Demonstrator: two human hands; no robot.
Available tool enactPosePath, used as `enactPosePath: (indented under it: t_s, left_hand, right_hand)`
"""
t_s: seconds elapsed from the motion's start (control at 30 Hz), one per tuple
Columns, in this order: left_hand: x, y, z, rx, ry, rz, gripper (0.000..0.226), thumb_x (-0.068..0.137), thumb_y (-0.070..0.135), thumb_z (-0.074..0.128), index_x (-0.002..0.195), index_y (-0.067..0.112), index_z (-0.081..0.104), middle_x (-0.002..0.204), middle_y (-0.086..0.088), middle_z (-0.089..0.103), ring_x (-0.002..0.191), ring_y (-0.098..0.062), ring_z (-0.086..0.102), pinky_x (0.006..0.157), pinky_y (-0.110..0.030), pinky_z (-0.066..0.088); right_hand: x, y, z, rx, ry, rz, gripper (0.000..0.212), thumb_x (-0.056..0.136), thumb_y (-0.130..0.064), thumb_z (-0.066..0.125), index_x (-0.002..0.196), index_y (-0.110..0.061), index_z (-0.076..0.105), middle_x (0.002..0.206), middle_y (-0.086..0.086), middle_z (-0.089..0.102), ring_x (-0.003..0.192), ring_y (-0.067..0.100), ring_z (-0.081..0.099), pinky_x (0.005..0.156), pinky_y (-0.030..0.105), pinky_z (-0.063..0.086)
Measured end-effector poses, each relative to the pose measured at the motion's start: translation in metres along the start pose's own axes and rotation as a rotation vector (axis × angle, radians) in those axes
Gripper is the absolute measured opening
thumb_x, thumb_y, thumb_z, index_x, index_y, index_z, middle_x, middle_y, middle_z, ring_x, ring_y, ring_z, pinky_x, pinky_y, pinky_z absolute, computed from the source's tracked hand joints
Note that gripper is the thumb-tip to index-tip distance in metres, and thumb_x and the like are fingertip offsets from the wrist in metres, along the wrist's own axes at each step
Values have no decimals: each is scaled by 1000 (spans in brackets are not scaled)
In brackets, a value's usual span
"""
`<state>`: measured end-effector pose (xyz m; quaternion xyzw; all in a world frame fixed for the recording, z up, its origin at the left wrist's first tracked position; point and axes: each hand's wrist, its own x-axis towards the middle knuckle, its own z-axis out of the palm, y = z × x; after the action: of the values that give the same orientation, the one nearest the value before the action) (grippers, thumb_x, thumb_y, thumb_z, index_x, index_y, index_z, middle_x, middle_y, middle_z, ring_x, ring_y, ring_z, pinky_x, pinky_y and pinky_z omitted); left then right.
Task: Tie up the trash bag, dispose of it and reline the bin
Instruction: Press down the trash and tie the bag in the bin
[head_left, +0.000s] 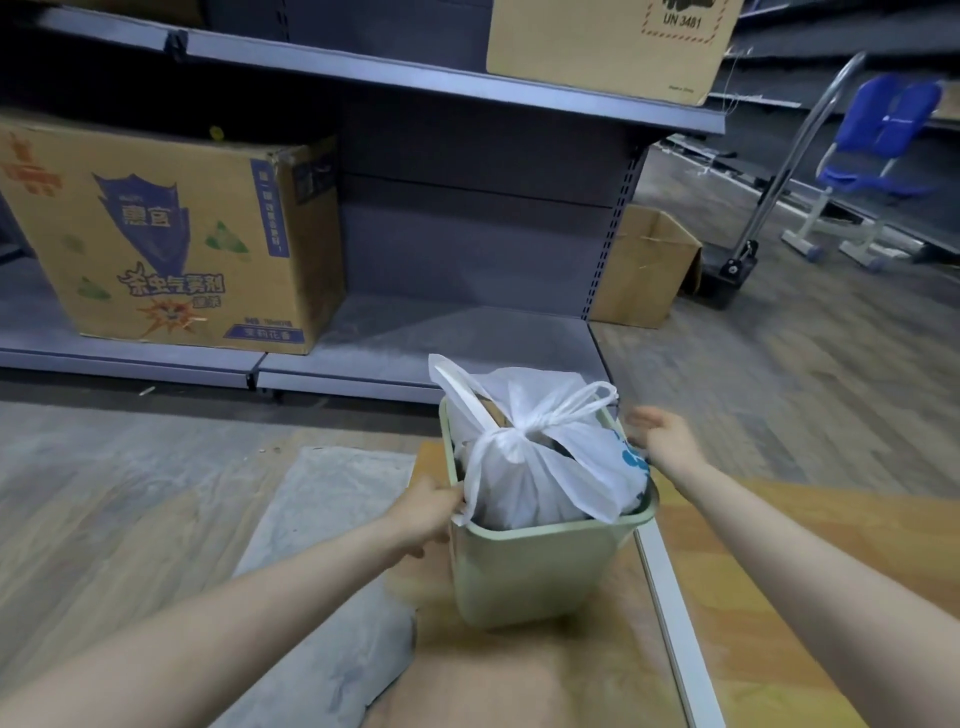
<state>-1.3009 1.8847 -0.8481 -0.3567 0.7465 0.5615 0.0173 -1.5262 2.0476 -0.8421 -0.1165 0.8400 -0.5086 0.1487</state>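
Bag (540, 467), white thin plastic, sits knotted in the pale green bin (540, 566) on the floor, its two handle loops standing up above the knot and its top bulging over the rim; some blue print shows on the side toward the right hand. The left hand (423, 512) is at the bin's near-left rim, fingers (452, 499) curled and pinching a fold of the bag's skirt just where it meets the rim. The right hand (662, 434) hovers just beyond the far-right rim with its fingers spread and relaxed, holding nothing, not touching the bag as far as can be seen. The tying looks done, so lifting out seems next. The risk, as I judge it, is pulling on that thin skirt rather than the knot or loops: the film could stretch or tear, or the bin could lift and tip with the bag since nothing pins it down. The knot also looks loose enough that a gap shows brown contents, which might spill if the bag tilts. Beyond the fingers stands a grey shelf (426, 343) with a printed carton (171, 234); off past the right hand is a blue chair (878, 150).
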Motion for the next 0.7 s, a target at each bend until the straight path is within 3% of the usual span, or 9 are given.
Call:
enactPosePath:
  t_s: [0.1,0.17,0.23,0.3,0.37,0.5,0.57,0.63,0.7]
  left_hand:
    - [6,3,-11,89,437,424,43,92,49,40,110,11,48,111,0,55,101,-19,53,83,-33,41]
    - [4,16,-17,300,531,760,58,82,60,41,109,11,53,103,8,52,90,-12,53,78,-30,42]
    - [7,30,-15,517,520,895,62,78,64,46,106,10,57,102,4,54,75,-17,55,69,-29,38]
    - [12,41,-8,738,461,863,53,83,59,51,106,11,58,107,-2,56,76,-26,59,67,-31,37]
    - [16,50,-2,882,377,802,39,92,46,51,110,12,56,111,-3,55,89,-28,59,75,-33,41]
    - [19,60,-3,767,257,751,27,92,32,56,104,8,58,102,-3,53,91,-23,54,73,-29,35]
    - [18,60,-7,613,165,695,22,86,25,64,96,6,60,91,0,54,86,-20,53,66,-25,34]
    - [16,61,-15,547,82,677,18,83,23,68,86,7,61,78,5,53,79,-17,52,60,-21,36]
    - [14,60,-22,739,81,717,19,85,25,65,90,7,65,81,4,51,77,-19,53,64,-26,42]
  right_hand:
    - [-21,-26,-4,-173,162,-549,40,100,-14,35,139,-7,44,138,1,49,128,11,42,101,19,28]
    - [-33,-39,-2,-376,80,-902,46,96,-30,37,136,-11,49,135,-4,52,122,6,48,99,20,34]
    - [-35,-37,5,-661,0,-1111,46,94,-36,40,131,-13,56,131,1,59,115,16,58,92,30,44]
    - [-37,-30,15,-887,-1,-1200,42,91,-37,43,120,-16,65,115,1,68,96,24,66,77,36,50]
    - [-37,-28,19,-988,72,-1239,40,86,-39,44,107,-18,70,89,-5,70,77,23,64,70,33,49]
    - [-32,-30,22,-990,223,-1282,33,82,-36,47,81,-20,75,63,-4,58,72,18,48,82,31,36]
    - [-37,-30,24,-978,182,-1293,28,83,-32,50,78,-19,75,60,-1,52,62,20,48,67,30,39]
    - [-46,-32,24,-991,133,-1264,31,85,-35,48,80,-18,73,62,0,51,47,22,47,44,23,28]
    - [-52,-35,24,-1020,132,-1262,28,86,-33,48,81,-18,71,64,-1,51,42,20,39,36,21,20]
